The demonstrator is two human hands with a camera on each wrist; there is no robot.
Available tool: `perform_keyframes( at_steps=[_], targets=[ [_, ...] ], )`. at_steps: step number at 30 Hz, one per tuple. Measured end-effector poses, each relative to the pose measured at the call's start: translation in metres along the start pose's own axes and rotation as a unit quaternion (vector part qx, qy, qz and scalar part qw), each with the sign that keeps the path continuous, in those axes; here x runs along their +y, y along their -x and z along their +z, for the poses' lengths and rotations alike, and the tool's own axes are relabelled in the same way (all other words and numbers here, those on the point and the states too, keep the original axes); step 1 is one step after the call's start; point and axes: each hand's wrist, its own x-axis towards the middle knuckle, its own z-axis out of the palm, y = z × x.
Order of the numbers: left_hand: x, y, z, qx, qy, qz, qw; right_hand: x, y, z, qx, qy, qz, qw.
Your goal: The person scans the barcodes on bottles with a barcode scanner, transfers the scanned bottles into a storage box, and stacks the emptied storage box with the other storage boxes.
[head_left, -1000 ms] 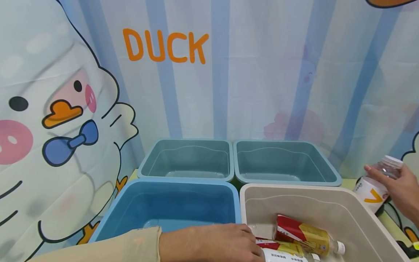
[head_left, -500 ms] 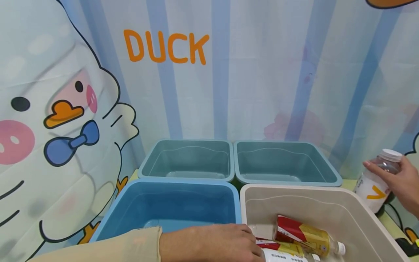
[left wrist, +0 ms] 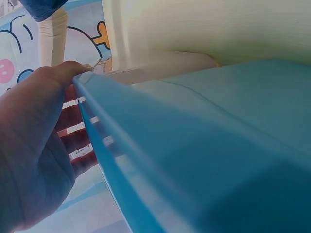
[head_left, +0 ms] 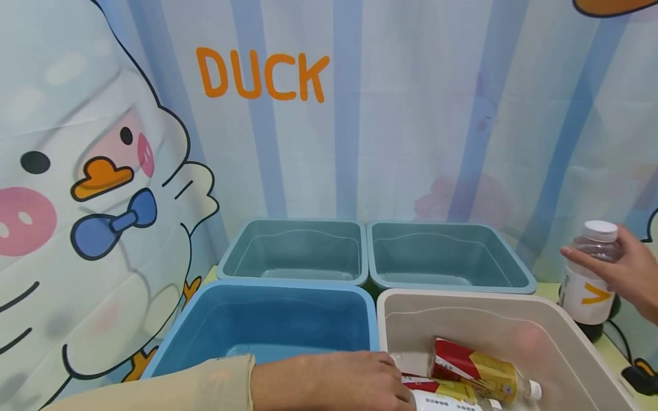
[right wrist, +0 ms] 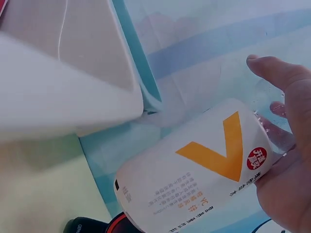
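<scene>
At the far right of the head view, my right hand [head_left: 634, 277] holds a clear plastic bottle [head_left: 586, 299] by its upper part, the thumb across its shoulder. The bottle has a white cap and a white label with an orange V. It stands nearly upright, just outside the beige bin [head_left: 457, 295]. My left hand [head_left: 334, 381] rests at the near side, between the blue bin [head_left: 288, 284] and the beige one. In the left wrist view its spread fingers [left wrist: 70, 116] lie beside a blue bin wall, thumb at the rim corner. Its fingertips are hidden.
Inside the beige bin lie bottles with red and yellow labels [head_left: 475, 365] and a white-labelled one [head_left: 444, 401]. Two teal bins [head_left: 293, 281] stand behind. A dark object with a red ring [right wrist: 121, 224] is beside the held bottle. A duck-print curtain [head_left: 401, 114] hangs behind.
My right hand has raised the bottle a little and moved it slightly left, and the bottle has turned from leaning to nearly upright. The left hand has stayed in place.
</scene>
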Motion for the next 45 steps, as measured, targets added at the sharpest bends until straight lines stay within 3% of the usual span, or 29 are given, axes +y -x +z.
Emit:
perform_keyframes(
  at_steps=[11,24,30,37,45],
  targets=[
    [0.001,0.001,0.001,0.002,0.000,-0.006,1.0000,-0.031,-0.005,0.006,0.000,0.085,-0.086,0.993],
    [0.000,0.001,0.003,0.011,0.012,-0.016,0.9997,-0.073,-0.010,0.019,-0.027,0.097,-0.162,0.982],
    [0.001,0.002,0.003,0.016,0.014,-0.017,0.9996,-0.086,-0.015,0.027,-0.063,0.083,-0.219,0.970],
    [0.001,0.002,0.003,0.020,0.025,-0.021,0.9993,-0.098,-0.024,0.045,-0.072,0.093,-0.300,0.947],
    [0.000,0.003,0.004,0.028,0.020,-0.021,0.9992,-0.121,-0.026,0.069,-0.134,0.069,-0.288,0.946]
  ],
)
